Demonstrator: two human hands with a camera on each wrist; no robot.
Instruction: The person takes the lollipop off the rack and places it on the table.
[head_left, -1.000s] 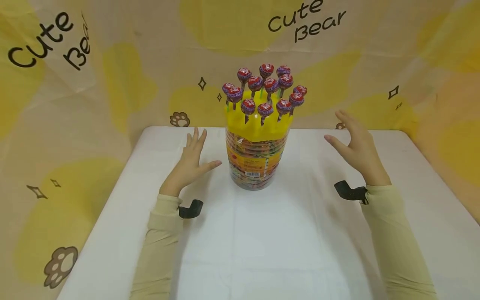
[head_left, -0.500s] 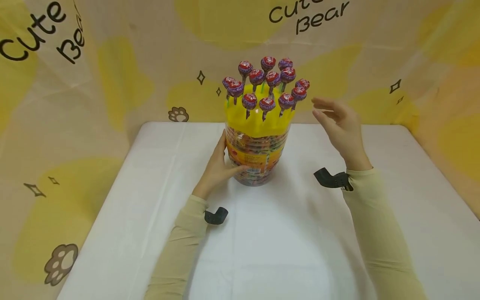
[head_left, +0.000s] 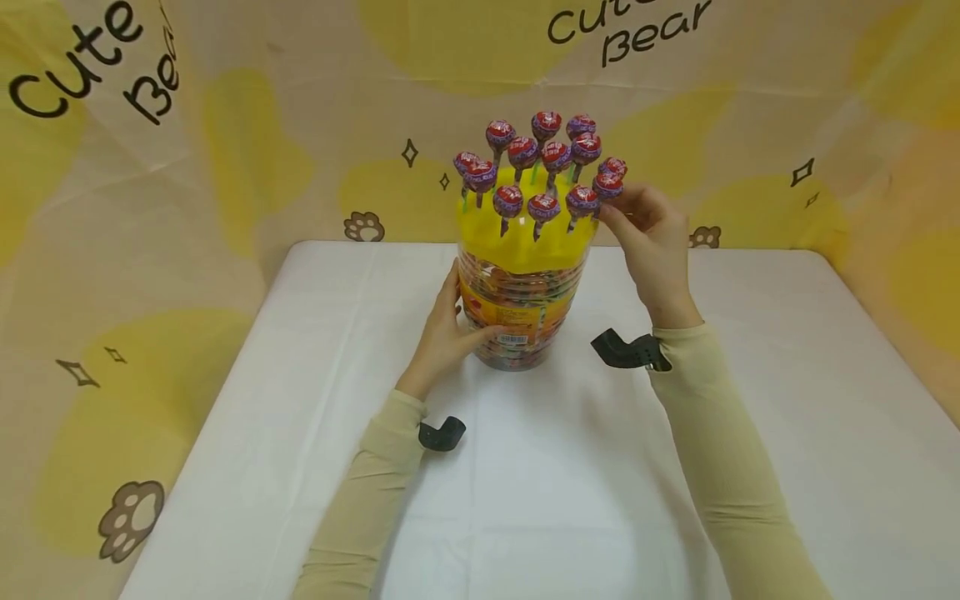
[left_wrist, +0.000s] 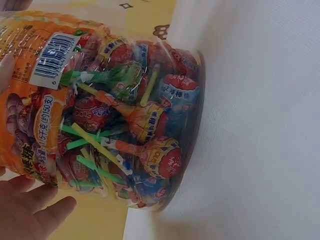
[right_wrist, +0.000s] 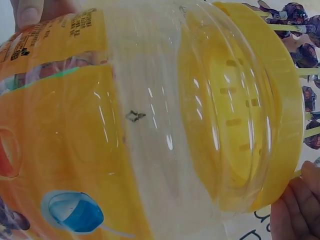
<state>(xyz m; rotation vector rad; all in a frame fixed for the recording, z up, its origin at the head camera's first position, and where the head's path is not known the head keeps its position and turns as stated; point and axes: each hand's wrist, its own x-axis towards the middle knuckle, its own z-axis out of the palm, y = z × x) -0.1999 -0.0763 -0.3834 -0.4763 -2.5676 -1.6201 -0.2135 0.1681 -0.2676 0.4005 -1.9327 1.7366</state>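
A clear plastic jar point(head_left: 517, 310) of wrapped lollipops stands on the table, with an orange label around its middle. Its yellow lid point(head_left: 517, 246) bears several upright lollipops point(head_left: 543, 207) in red and purple wrappers. My left hand point(head_left: 442, 337) holds the jar's lower left side, thumb across the front near the barcode point(left_wrist: 55, 59). At the lid's right edge, my right hand point(head_left: 656, 254) pinches a lollipop point(head_left: 608, 184) just below its head. In the right wrist view, those fingers point(right_wrist: 300, 205) close on a pale stick beside the lid's rim.
A white-covered table point(head_left: 540, 475) carries the jar toward its far side. Behind it hangs a yellow and beige cloth point(head_left: 300, 150) printed with lettering and paw prints. Through the jar's wall, loose lollipops point(left_wrist: 150, 122) show, packed near the base. Black wrist mounts point(head_left: 630, 350) sit at both cuffs.
My left hand has moved right and taken hold of the jar. The right hand has moved left from open air to a lollipop at the lid's right edge and pinches it.
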